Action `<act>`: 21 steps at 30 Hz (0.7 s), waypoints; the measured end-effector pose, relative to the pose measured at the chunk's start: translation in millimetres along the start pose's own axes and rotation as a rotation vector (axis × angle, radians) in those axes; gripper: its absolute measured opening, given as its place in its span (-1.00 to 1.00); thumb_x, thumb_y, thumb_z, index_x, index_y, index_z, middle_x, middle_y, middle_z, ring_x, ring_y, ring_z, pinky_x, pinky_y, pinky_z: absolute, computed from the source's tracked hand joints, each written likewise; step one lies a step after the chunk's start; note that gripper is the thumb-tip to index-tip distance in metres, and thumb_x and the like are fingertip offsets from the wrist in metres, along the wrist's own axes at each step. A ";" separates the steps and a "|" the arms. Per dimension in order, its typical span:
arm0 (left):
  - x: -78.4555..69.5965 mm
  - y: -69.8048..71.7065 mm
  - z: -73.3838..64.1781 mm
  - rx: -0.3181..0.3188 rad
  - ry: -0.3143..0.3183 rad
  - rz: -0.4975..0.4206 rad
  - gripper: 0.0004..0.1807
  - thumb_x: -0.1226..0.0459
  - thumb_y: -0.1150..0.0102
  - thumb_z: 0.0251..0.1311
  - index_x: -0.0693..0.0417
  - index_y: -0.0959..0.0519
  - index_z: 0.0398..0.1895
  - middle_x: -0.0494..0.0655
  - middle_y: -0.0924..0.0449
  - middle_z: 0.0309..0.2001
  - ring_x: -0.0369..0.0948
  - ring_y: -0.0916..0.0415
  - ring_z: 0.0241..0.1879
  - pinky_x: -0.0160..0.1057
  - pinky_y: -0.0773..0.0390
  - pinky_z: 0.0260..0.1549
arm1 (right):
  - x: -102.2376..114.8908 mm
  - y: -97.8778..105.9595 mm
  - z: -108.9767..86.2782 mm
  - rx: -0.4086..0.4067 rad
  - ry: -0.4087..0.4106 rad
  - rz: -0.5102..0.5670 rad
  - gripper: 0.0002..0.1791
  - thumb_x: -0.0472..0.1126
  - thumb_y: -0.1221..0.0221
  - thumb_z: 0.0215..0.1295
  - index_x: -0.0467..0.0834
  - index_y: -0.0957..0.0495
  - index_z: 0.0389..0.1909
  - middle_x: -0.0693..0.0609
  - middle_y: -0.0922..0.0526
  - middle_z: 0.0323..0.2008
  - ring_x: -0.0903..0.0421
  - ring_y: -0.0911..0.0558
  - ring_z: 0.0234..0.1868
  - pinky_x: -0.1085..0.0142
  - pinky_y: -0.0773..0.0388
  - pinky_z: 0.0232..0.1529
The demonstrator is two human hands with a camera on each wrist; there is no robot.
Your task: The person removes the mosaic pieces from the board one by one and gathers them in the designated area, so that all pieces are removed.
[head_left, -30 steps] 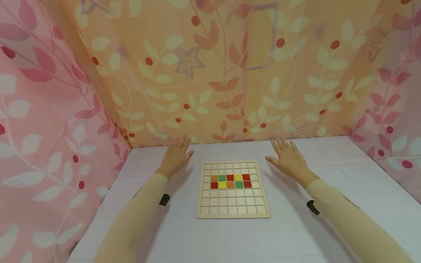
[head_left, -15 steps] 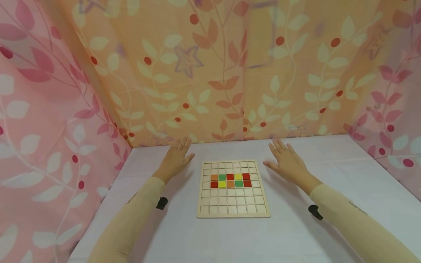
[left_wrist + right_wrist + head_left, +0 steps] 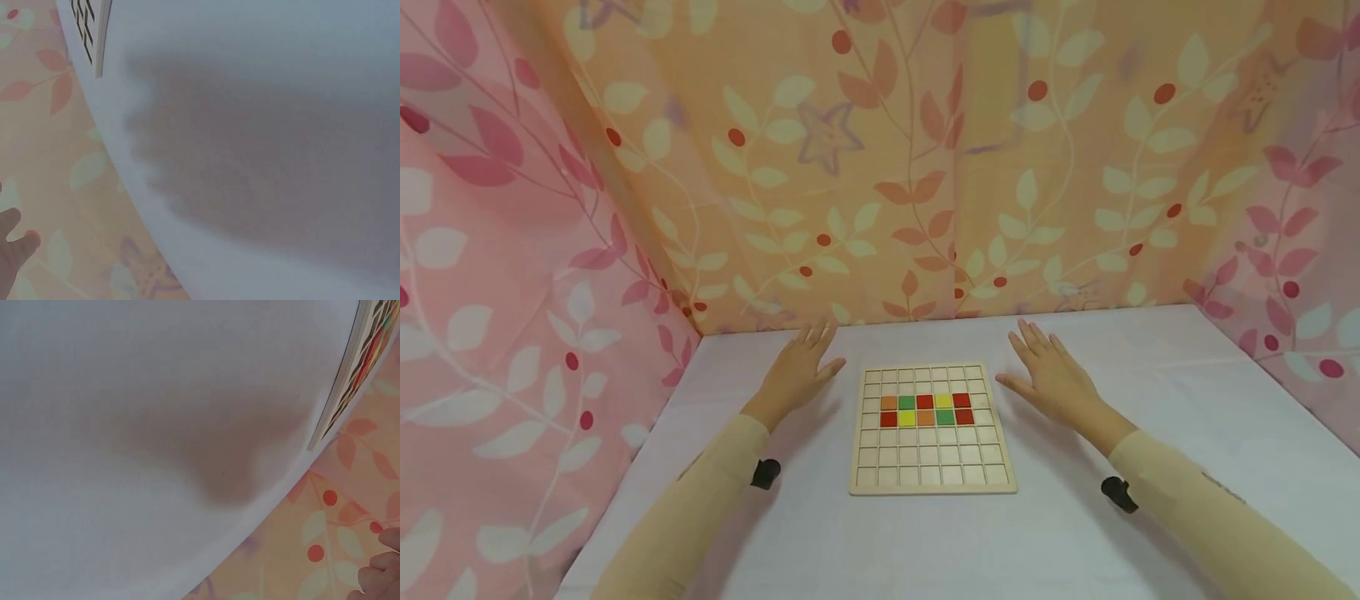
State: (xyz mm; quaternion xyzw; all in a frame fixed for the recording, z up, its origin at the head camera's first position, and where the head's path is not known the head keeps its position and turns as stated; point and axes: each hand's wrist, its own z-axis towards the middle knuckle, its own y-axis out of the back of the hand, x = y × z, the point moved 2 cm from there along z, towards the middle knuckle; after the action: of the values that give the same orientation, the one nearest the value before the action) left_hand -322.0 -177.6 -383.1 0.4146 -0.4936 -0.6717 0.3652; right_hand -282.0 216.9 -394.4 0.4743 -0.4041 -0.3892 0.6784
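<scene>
A square wooden grid board (image 3: 931, 480) lies flat on the white tablecloth, between the two hands. Two rows of coloured square tiles (image 3: 925, 410) fill cells near its middle: orange, green, red and yellow. To the left of the board my left hand (image 3: 793, 371) hovers with fingers extended and thumb apart, holding nothing. On the other side my right hand (image 3: 1055, 379) is likewise spread and holds nothing. Each wrist view catches only fingertips at its border, plus a hand shadow on the cloth and a corner of the board (image 3: 99, 44).
The white-covered table (image 3: 917, 550) ends at an orange leaf-patterned curtain (image 3: 880, 183) behind. Pink patterned cloth (image 3: 512, 333) walls the left side, and a similar pink cloth (image 3: 1300, 250) hangs at the right. Small black wrist devices (image 3: 766, 473) sit under both sleeves.
Both hands have drawn back slightly toward the person; the right one has also shifted a little toward the board. Board and tiles stay where they were.
</scene>
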 end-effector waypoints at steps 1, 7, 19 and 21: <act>-1.0 0.7 -0.7 -0.002 0.004 -0.018 -0.20 -0.11 0.11 0.46 0.05 0.05 0.60 0.07 0.17 0.61 0.15 0.21 0.58 0.20 0.03 0.51 | -0.3 -0.8 -0.7 -0.001 -0.007 0.016 -0.11 0.18 -0.09 0.40 -0.36 -0.09 0.49 -0.33 0.06 0.55 -0.28 0.03 0.56 -0.19 0.12 0.54; -3.0 1.9 -4.9 -0.006 0.070 -0.166 -0.11 -0.09 -0.05 0.40 0.05 0.09 0.60 0.05 0.23 0.62 0.12 0.22 0.59 0.21 0.03 0.51 | 1.9 -5.0 -4.7 0.002 -0.039 0.095 -0.10 0.15 -0.16 0.36 -0.31 -0.10 0.50 -0.28 0.10 0.57 -0.26 0.05 0.57 -0.16 0.09 0.54; -8.3 4.6 -19.3 0.025 0.193 -0.437 -0.02 -0.16 -0.26 0.21 -0.08 -0.04 0.59 -0.05 0.02 0.59 0.16 -0.14 0.48 0.17 -0.21 0.43 | 20.9 -1.8 -13.6 -0.047 -0.047 0.170 -0.12 0.09 -0.24 0.32 -0.29 -0.15 0.49 -0.25 0.04 0.57 -0.33 -0.09 0.52 -0.21 -0.10 0.47; -7.8 4.9 -21.5 0.004 0.215 -0.482 -0.07 -0.10 -0.31 0.20 -0.12 -0.11 0.56 -0.05 -0.05 0.57 0.21 -0.28 0.40 0.16 -0.34 0.36 | 22.5 -0.7 -14.9 -0.057 -0.058 0.195 -0.13 0.07 -0.25 0.32 -0.28 -0.16 0.49 -0.24 0.02 0.57 -0.36 -0.12 0.50 -0.24 -0.16 0.43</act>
State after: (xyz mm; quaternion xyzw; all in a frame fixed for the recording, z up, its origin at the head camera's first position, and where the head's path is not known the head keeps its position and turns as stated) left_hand -298.8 -179.5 -380.5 0.5898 -0.3403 -0.6905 0.2441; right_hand -260.1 201.1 -394.4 0.4017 -0.4567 -0.3462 0.7143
